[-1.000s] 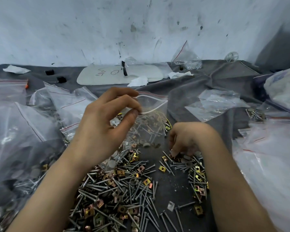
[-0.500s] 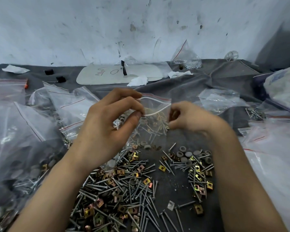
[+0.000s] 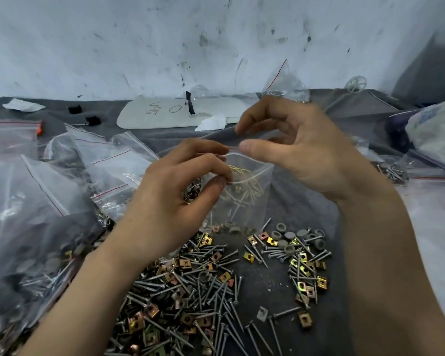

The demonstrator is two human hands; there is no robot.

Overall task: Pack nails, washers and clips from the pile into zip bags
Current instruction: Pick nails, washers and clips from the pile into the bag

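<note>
Head cam: left hand (image 3: 170,201) pinches the mouth of the zip bag (image 3: 244,201), centre, part-filled. Right hand (image 3: 301,150) hangs loose-fingered just above it (nothing visibly held). Filled bags (image 3: 36,201) lie left, and a big pile (image 3: 190,299) sits near, unpacked. Roughly midway.

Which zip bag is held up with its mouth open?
The small bag in the middle, above the pile: the left hand pinches its rim. The other bags lie around it, in no hand.
</note>
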